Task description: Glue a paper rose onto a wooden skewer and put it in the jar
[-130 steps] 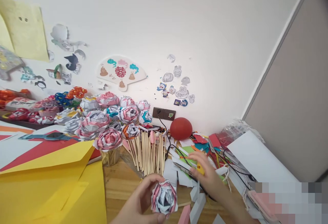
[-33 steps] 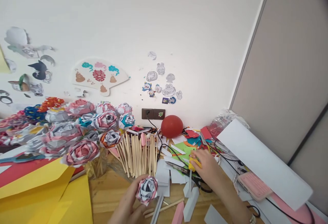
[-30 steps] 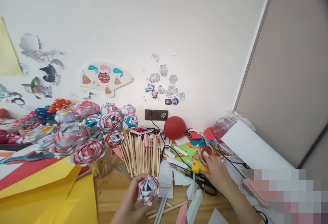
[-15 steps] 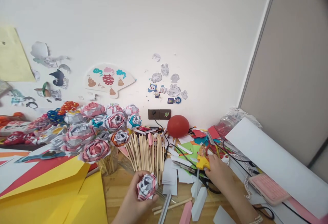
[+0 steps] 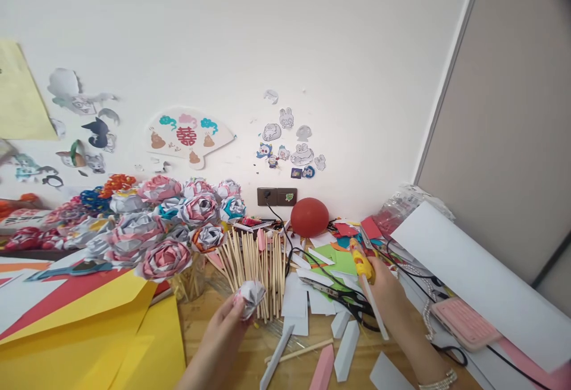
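My left hand [image 5: 225,321] is closed around a small folded paper flower [image 5: 250,296], white with pink, tilted so that its pale outer petals show. In my right hand [image 5: 384,286] is a yellow hot glue gun [image 5: 362,262], a long whitish glue stick [image 5: 376,311] jutting from it toward me. Black-handled scissors [image 5: 352,301] lie just left of that hand. Behind the flower a dense row of thin wooden sticks [image 5: 256,265] rests on the wooden table [image 5: 200,330]. Folded white strips [image 5: 347,351] and a pink strip [image 5: 323,369] lie between my hands.
Finished paper flowers [image 5: 165,256] stand bunched at the left, behind yellow paper sheets [image 5: 98,342]. A red balloon [image 5: 309,217] sits by the wall socket [image 5: 276,196]. On the right are a large white sheet [image 5: 482,289], a pink calculator-like device [image 5: 466,323] and black cords.
My left hand has moved slightly up and left and turned the flower, so its centre faces away. My right hand has lifted and rotated the glue gun, swinging the glue stick rightward.
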`<state>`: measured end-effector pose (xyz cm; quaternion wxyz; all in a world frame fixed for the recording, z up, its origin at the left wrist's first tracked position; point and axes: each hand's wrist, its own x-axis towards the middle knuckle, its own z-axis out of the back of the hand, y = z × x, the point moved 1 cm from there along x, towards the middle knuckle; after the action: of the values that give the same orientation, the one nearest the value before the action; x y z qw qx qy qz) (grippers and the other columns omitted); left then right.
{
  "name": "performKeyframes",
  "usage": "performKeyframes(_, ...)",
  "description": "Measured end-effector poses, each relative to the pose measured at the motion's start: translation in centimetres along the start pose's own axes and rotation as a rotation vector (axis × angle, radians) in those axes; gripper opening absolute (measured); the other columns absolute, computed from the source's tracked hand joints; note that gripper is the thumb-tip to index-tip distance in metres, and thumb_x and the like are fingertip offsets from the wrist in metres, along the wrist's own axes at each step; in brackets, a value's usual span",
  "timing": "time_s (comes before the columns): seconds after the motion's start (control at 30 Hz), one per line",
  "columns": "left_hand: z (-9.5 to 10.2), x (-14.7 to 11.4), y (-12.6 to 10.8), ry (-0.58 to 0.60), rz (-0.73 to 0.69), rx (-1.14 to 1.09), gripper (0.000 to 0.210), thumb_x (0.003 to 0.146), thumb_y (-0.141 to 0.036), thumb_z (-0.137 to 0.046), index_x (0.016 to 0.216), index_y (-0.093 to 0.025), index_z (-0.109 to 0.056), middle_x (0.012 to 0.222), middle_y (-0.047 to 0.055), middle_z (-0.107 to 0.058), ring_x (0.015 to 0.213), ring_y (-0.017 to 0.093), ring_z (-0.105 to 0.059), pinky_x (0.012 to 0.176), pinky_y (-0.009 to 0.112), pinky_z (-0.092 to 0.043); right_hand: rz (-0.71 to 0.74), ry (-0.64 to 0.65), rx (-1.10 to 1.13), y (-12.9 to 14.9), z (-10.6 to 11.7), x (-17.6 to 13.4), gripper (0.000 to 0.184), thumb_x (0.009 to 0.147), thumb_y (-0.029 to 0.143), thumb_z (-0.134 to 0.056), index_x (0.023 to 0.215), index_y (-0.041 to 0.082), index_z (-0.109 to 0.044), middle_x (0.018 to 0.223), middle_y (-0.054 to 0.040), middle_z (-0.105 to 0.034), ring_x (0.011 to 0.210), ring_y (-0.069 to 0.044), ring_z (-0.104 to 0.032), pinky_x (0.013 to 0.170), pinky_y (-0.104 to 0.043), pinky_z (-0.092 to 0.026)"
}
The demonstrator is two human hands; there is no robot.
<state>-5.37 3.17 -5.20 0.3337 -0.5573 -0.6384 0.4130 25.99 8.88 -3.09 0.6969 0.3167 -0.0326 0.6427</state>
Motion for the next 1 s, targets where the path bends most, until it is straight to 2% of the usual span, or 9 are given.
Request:
performKeyframes(0.17,-1.1,-0.6,-0.7,0.054,0.149,-0.279,0.021,0.069,-0.029,-0.066,0.085,-0.016,-0.062,0.077,0.005,-0.064,0.063,0.015,-0.059,0.06,0.026,-0.049,-0.001,0.012,0.095,0.1,0.0,-0.1,0.023,0.074,0.022,-0.044,0.097,0.02,-0.05,0.092,-0.0068,-0.061,0.082,-0.021,-0.058,0.063,-0.025,-0.038)
performKeyframes(0.3,-1.6,-1.3,-1.4,-0.004,0.191,-0.36,0.011,0.075,-0.02,-0.057,0.084,-0.015,-0.061,0.078,0.005,-0.063,0.065,0.016,-0.061,0.063,0.029,-0.051,-0.003,0.052,0.096,0.4,0.2,-0.2,0.024,0.076,0.024,-0.044,0.1,0.02,-0.05,0.092,-0.0067,-0.062,0.085,-0.022,-0.058,0.064,-0.025,-0.038)
performKeyframes(0.43,-1.8,-1.5,-1.6,0.017,0.189,-0.345,0.02,0.07,-0.023,-0.063,0.09,-0.017,-0.06,0.083,0.004,-0.063,0.067,0.016,-0.061,0.066,0.03,-0.052,0.068,0.071,0.018,0.7,0.5,-0.1,0.023,0.075,0.019,-0.047,0.098,0.018,-0.052,0.095,-0.0081,-0.061,0.086,-0.022,-0.057,0.063,-0.026,-0.037)
performKeyframes(0.57,-1.7,-1.2,-1.6,0.07,0.097,-0.313,0.039,0.06,-0.032,-0.075,0.095,-0.022,-0.06,0.08,0.001,-0.062,0.064,0.015,-0.059,0.061,0.028,-0.051,0.062,0.116,-0.05,-0.1,0.0,0.2,0.025,0.073,0.014,-0.047,0.098,0.015,-0.053,0.095,-0.0102,-0.059,0.085,-0.023,-0.057,0.064,-0.027,-0.037)
performKeyframes(0.77,-0.8,0.1,-0.6,0.005,0.036,-0.288,0.037,0.056,-0.033,-0.078,0.087,-0.021,-0.062,0.077,0.0,-0.062,0.063,0.014,-0.056,0.058,0.025,-0.05,0.091,0.187,-0.03,-1.9,-1.1,1.1,0.033,0.065,0.009,-0.051,0.096,0.015,-0.058,0.092,-0.0099,-0.06,0.089,-0.023,-0.056,0.075,-0.03,-0.041)
performKeyframes(0.83,-0.7,0.3,-0.4,-0.004,0.032,-0.279,0.034,0.058,-0.032,-0.076,0.087,-0.021,-0.062,0.077,0.0,-0.062,0.064,0.013,-0.056,0.059,0.025,-0.05,0.124,0.182,-0.007,-0.9,0.0,1.2,0.039,0.064,0.008,-0.05,0.101,0.016,-0.058,0.097,-0.0095,-0.059,0.095,-0.023,-0.054,0.082,-0.033,-0.04)
performKeyframes(0.9,-0.7,0.2,-0.5,-0.002,0.034,-0.269,0.033,0.059,-0.032,-0.076,0.087,-0.02,-0.063,0.076,-0.001,-0.062,0.064,0.013,-0.056,0.059,0.025,-0.049,0.218,0.146,0.074,1.1,2.3,0.3,0.041,0.069,0.011,-0.047,0.109,0.02,-0.055,0.106,-0.0075,-0.057,0.101,-0.021,-0.051,0.089,-0.034,-0.038)
performKeyframes(0.97,-0.8,-0.1,-0.7,-0.028,0.034,-0.264,0.034,0.059,-0.034,-0.076,0.087,-0.02,-0.063,0.078,0.0,-0.063,0.066,0.013,-0.056,0.06,0.025,-0.049,0.46,0.096,0.395,3.5,5.5,-2.2,0.037,0.081,0.022,-0.041,0.116,0.024,-0.051,0.104,-0.0062,-0.058,0.096,-0.02,-0.053,0.085,-0.035,-0.042)
performKeyframes(1.0,-0.9,-0.2,-0.9,-0.044,0.03,-0.266,0.034,0.059,-0.034,-0.075,0.088,-0.02,-0.063,0.081,0.0,-0.063,0.068,0.014,-0.056,0.061,0.025,-0.049,0.538,0.097,0.509,4.6,7.2,-4.0,0.032,0.083,0.027,-0.04,0.112,0.027,-0.053,0.098,-0.0043,-0.06,0.091,-0.02,-0.055,0.082,-0.035,-0.044)
